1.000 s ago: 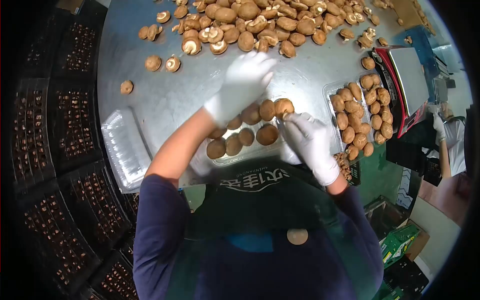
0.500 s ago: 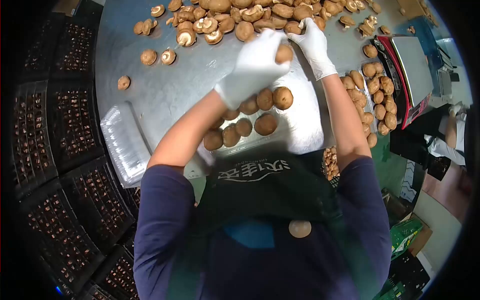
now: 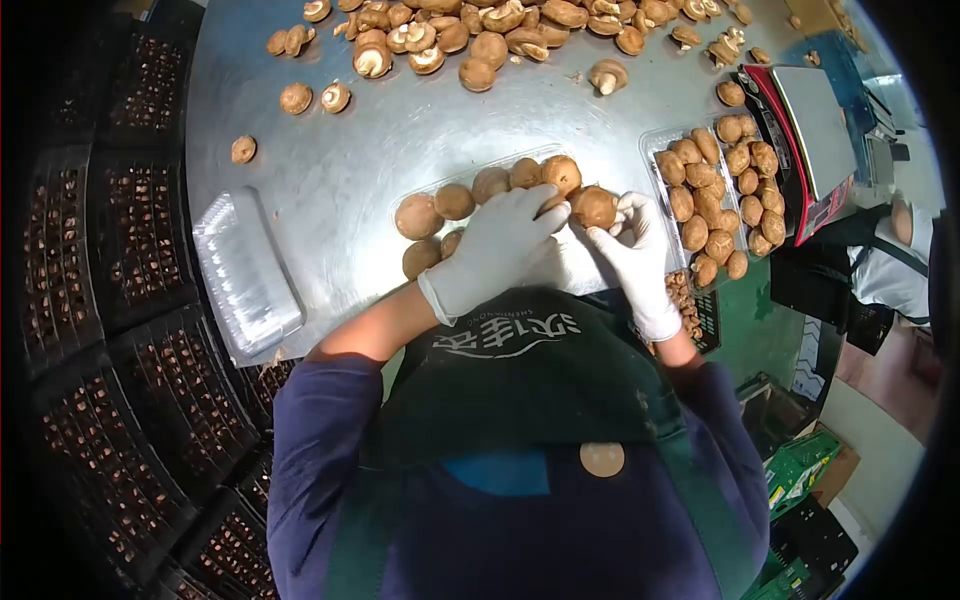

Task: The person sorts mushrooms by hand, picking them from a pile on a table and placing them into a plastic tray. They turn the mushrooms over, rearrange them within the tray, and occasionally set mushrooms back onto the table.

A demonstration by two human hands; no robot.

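Observation:
My right hand [image 3: 642,262], in a white glove, grips a brown shiitake mushroom [image 3: 595,207] between thumb and fingers at the right end of a clear plastic tray [image 3: 398,212]. Over that tray lies my gloved left hand [image 3: 503,240], its fingers curled on another shiitake mushroom [image 3: 551,203] that is mostly covered. Round caps line the tray's far side, among them a large shiitake cap [image 3: 418,216] at the left and a shiitake cap [image 3: 561,174] just beyond my left fingertips. My left hand hides part of the near row.
Loose shiitake mushrooms [image 3: 490,48] are heaped at the table's far side. Filled trays [image 3: 650,150] stand right, beside a red scale [image 3: 800,150]. Empty clear trays [image 3: 245,275] lie left. Black crates [image 3: 150,250] line the left; another person [image 3: 895,265] is at far right.
Both hands have come back from the far heap to the tray near my body. A shiitake mushroom is now in my right hand, and the tray's mushrooms show more fully.

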